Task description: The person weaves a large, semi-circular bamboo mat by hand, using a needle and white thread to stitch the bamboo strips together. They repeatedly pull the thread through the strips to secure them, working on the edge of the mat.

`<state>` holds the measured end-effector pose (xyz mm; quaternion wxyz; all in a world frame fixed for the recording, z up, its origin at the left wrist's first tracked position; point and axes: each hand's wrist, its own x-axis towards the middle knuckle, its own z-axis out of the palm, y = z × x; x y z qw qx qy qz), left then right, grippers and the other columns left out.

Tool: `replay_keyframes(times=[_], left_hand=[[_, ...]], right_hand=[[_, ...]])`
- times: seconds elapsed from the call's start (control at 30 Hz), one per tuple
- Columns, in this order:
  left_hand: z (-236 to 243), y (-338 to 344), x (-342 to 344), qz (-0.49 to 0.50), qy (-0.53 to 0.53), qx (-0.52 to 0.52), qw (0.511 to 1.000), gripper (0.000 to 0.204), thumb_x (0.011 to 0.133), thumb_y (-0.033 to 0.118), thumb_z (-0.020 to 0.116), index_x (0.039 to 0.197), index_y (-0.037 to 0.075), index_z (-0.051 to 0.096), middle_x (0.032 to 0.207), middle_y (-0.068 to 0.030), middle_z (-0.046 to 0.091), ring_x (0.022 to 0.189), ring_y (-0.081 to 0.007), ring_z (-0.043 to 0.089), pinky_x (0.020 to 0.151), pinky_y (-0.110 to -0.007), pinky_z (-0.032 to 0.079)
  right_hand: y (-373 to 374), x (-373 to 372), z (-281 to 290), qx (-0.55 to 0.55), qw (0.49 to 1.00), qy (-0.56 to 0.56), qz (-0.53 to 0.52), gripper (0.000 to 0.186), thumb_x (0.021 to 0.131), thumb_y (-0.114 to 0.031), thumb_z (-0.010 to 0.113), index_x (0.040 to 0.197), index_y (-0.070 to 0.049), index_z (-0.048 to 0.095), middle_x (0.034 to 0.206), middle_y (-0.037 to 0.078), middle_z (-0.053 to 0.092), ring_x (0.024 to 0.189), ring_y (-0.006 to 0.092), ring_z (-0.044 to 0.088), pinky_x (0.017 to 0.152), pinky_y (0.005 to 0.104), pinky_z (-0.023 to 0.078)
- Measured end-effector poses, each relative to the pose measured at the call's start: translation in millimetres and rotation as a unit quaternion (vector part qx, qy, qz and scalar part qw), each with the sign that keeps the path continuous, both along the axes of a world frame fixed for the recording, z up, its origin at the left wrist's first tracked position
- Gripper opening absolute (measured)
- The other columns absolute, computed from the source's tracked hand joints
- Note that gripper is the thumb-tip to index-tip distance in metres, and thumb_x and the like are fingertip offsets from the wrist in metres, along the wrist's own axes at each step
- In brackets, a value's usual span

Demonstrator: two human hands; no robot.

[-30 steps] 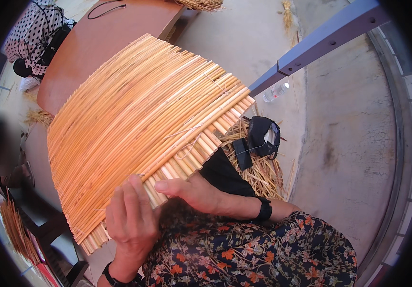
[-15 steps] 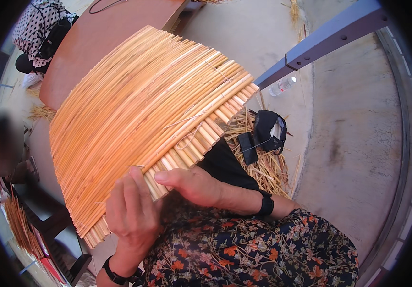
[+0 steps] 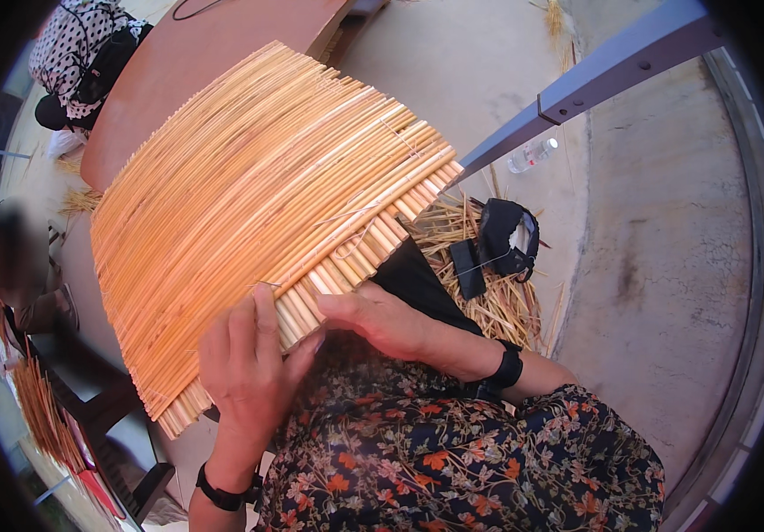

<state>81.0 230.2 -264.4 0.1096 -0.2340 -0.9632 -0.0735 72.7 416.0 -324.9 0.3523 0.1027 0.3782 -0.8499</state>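
A mat of pale orange reed stalks (image 3: 213,195), bound side by side with thread, is held at a slant over my lap, with short cut stalks along its near edge. My left hand (image 3: 249,355) is closed on that edge, index fingertip on top beside a thin thread or needle end (image 3: 266,285), thumb tip lower at the cut ends. My right hand (image 3: 382,324) grips the same edge just right of it, thumb on top and fingers hidden underneath. Floral cloth (image 3: 453,452) covers me below the hands.
Brown table (image 3: 178,53) behind the mat; grey-blue metal beam (image 3: 603,75) at upper right. Bottle (image 3: 531,156), black bag (image 3: 510,239), black phone-like object (image 3: 468,269) and loose straw (image 3: 515,310) lie right. One person (image 3: 80,62) at upper left, another (image 3: 18,257) left, beside straw bundles (image 3: 45,408).
The view has shifted, mat and background appearing higher. Both hands sit slightly farther up along the mat's edge, and my left thumb tip now shows below the cut ends.
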Motion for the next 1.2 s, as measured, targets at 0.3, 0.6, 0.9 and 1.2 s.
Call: replay_keyframes(times=[0.3, 0.6, 0.9, 1.2], left_hand=[[-1.4, -27.4, -35.4, 0.150, -0.277, 0.360, 0.878, 0.016, 0.087, 0.012, 0.075, 0.098, 0.000, 0.074, 0.089, -0.0064, 0.062, 0.081, -0.0173, 0.059, 0.074, -0.029, 0.046], [-0.3, -27.7, -65.2, 0.064, -0.385, 0.397, 0.830, 0.012, 0.081, 0.005, 0.080, 0.091, 0.000, 0.076, 0.083, -0.0012, 0.062, 0.076, -0.0095, 0.056, 0.069, -0.025, 0.045], [-10.3, -19.3, -69.1, 0.034, -0.359, 0.415, 0.835, 0.011, 0.078, 0.001, 0.081, 0.087, -0.001, 0.075, 0.079, -0.0008, 0.059, 0.071, -0.0091, 0.053, 0.064, -0.025, 0.043], [-8.5, -13.3, -66.2, 0.024, -0.331, 0.403, 0.853, 0.009, 0.082, 0.001, 0.076, 0.082, -0.004, 0.068, 0.080, -0.0066, 0.060, 0.073, -0.0151, 0.060, 0.066, -0.028, 0.047]], right_hand=[[53.2, 8.0, 65.6, 0.499, 0.620, 0.605, -0.026, 0.036, 0.079, -0.004, 0.078, 0.113, -0.003, 0.068, 0.090, 0.011, 0.063, 0.077, 0.0285, 0.066, 0.065, 0.0326, 0.053], [3.7, -82.4, 36.4, 0.419, 0.676, 0.605, -0.018, 0.010, 0.089, -0.007, 0.063, 0.097, -0.004, 0.068, 0.088, 0.015, 0.065, 0.081, 0.0362, 0.066, 0.069, 0.0447, 0.052], [-2.4, -91.5, 40.7, 0.527, 0.619, 0.575, 0.090, 0.012, 0.094, -0.014, 0.063, 0.100, -0.006, 0.068, 0.093, 0.011, 0.066, 0.086, 0.0327, 0.067, 0.074, 0.0414, 0.055], [-1.0, -98.4, 44.4, 0.529, 0.642, 0.545, 0.107, 0.016, 0.091, -0.021, 0.061, 0.093, -0.008, 0.070, 0.096, 0.013, 0.069, 0.088, 0.0358, 0.069, 0.075, 0.0472, 0.056]])
